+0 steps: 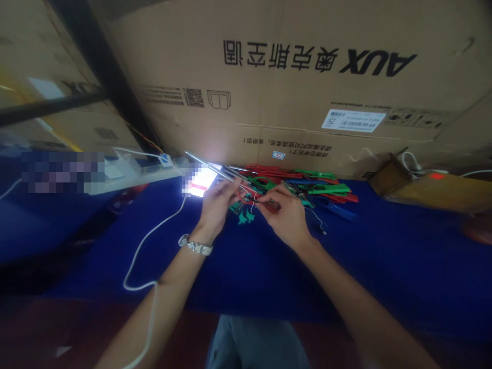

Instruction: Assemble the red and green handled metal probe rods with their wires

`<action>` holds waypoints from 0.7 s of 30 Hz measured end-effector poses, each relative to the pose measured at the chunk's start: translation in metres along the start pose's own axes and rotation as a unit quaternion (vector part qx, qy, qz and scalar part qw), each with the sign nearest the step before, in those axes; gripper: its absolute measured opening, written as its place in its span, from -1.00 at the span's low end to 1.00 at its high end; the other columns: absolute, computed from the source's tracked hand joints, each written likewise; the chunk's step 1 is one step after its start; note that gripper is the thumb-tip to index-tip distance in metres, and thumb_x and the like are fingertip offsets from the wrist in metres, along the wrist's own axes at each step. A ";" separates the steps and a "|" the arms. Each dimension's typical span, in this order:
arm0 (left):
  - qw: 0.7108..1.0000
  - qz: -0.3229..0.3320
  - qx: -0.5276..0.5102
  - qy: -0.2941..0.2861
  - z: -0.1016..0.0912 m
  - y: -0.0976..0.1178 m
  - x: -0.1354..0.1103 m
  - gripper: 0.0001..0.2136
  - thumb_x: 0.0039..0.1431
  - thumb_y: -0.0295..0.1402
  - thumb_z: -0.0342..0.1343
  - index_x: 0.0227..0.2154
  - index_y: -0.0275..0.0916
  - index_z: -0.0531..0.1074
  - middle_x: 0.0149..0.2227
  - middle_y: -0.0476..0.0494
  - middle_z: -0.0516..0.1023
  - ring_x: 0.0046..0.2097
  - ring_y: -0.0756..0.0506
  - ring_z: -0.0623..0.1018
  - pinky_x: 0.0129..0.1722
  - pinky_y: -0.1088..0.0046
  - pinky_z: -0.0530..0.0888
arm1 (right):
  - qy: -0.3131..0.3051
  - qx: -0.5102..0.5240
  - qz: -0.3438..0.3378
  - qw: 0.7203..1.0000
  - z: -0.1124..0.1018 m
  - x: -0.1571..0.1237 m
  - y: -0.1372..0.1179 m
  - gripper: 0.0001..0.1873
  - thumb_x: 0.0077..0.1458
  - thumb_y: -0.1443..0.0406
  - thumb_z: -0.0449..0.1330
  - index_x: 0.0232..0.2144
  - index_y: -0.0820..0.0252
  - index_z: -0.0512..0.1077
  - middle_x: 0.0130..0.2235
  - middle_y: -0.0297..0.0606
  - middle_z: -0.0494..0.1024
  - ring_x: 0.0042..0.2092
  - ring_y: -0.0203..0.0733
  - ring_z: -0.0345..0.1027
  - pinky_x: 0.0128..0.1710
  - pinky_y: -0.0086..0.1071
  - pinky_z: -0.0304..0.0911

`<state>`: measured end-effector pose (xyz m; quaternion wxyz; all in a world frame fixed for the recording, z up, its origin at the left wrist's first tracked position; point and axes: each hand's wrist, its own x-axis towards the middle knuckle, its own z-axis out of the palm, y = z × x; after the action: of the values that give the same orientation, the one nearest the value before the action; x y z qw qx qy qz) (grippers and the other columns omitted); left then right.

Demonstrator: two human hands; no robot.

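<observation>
My left hand is closed with its fingers together around a long thin metal tube that slants up to the left. A second metal rod seems to lie close along it. Beside it, my right hand is closed in a pinch on something small and dark that I cannot make out. A thin white wire and a bit of red plastic show between the two hands. Right behind my fingers lies a pile of red, green and blue plastic casings. Small green plastic pieces rest on the blue tabletop below.
A phone with a bright screen leans behind my left hand. Its white cable runs forward past my left forearm. A large cardboard box stands upright at the back. A white power strip lies left, a brown box right.
</observation>
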<state>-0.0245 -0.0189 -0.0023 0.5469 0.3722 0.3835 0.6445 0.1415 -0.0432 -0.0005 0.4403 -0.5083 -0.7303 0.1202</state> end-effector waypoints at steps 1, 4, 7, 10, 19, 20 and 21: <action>1.000 0.001 0.000 0.000 0.000 0.000 0.000 -0.75 -0.09 -0.25 0.43 -0.39 -0.31 0.63 -0.31 -0.11 0.63 -0.26 -0.01 0.60 -0.11 0.42 0.58 | -0.002 -0.002 0.002 1.000 0.000 0.000 0.000 -0.97 0.06 0.32 0.31 -0.38 0.11 0.58 -0.27 -0.31 0.54 -0.37 -0.27 0.42 -0.37 -0.38 0.26; 1.000 0.003 0.000 0.001 -0.001 -0.001 0.001 -0.76 -0.09 -0.25 0.43 -0.41 -0.31 0.63 -0.32 -0.11 0.63 -0.27 -0.01 0.60 -0.10 0.41 0.58 | -0.014 -0.004 0.004 1.000 -0.001 0.001 0.002 -0.99 0.05 0.32 0.33 -0.39 0.11 0.58 -0.30 -0.34 0.50 -0.40 -0.29 0.38 -0.39 -0.38 0.22; 1.000 0.003 -0.004 0.010 -0.001 -0.001 0.001 -0.76 -0.10 -0.27 0.43 -0.40 -0.31 0.63 -0.30 -0.12 0.63 -0.26 -0.02 0.60 -0.09 0.40 0.58 | -0.037 0.000 0.004 0.999 -0.003 0.003 0.005 -0.98 0.07 0.30 0.33 -0.38 0.09 0.59 -0.33 -0.36 0.50 -0.42 -0.31 0.36 -0.40 -0.39 0.19; 1.000 0.005 -0.012 0.019 -0.001 -0.001 0.001 -0.75 -0.13 -0.27 0.45 -0.40 -0.31 0.62 -0.29 -0.12 0.63 -0.24 -0.03 0.60 -0.09 0.38 0.58 | -0.044 0.002 -0.002 0.999 -0.005 0.004 0.004 -0.95 0.09 0.26 0.32 -0.37 0.08 0.60 -0.34 -0.35 0.51 -0.42 -0.31 0.36 -0.40 -0.39 0.19; 1.000 0.003 0.000 0.006 0.003 0.000 -0.002 -0.76 -0.12 -0.26 0.45 -0.42 -0.29 0.63 -0.32 -0.08 0.62 -0.29 0.01 0.58 -0.12 0.43 0.58 | -0.041 0.015 -0.003 0.999 -0.004 0.005 0.001 -0.96 0.08 0.31 0.29 -0.37 0.09 0.57 -0.31 -0.34 0.56 -0.41 -0.29 0.39 -0.38 -0.39 0.22; 1.000 0.004 0.001 0.008 0.003 0.000 -0.002 -0.76 -0.12 -0.25 0.45 -0.42 -0.29 0.63 -0.32 -0.08 0.62 -0.30 0.01 0.59 -0.12 0.43 0.58 | -0.039 0.014 0.005 0.999 -0.004 0.005 0.002 -0.97 0.07 0.31 0.29 -0.39 0.09 0.56 -0.32 -0.34 0.56 -0.41 -0.29 0.39 -0.39 -0.39 0.22; 1.000 0.004 0.002 0.010 0.003 0.000 -0.002 -0.76 -0.12 -0.25 0.45 -0.42 -0.29 0.63 -0.32 -0.09 0.63 -0.29 0.01 0.59 -0.11 0.42 0.58 | -0.036 0.008 0.014 0.999 -0.003 0.005 0.002 -0.97 0.06 0.31 0.29 -0.41 0.09 0.55 -0.33 -0.34 0.56 -0.42 -0.28 0.39 -0.40 -0.39 0.21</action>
<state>-0.0216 -0.0204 -0.0014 0.5397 0.3688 0.3887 0.6493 0.1447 -0.0392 0.0028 0.4165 -0.5100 -0.7375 0.1502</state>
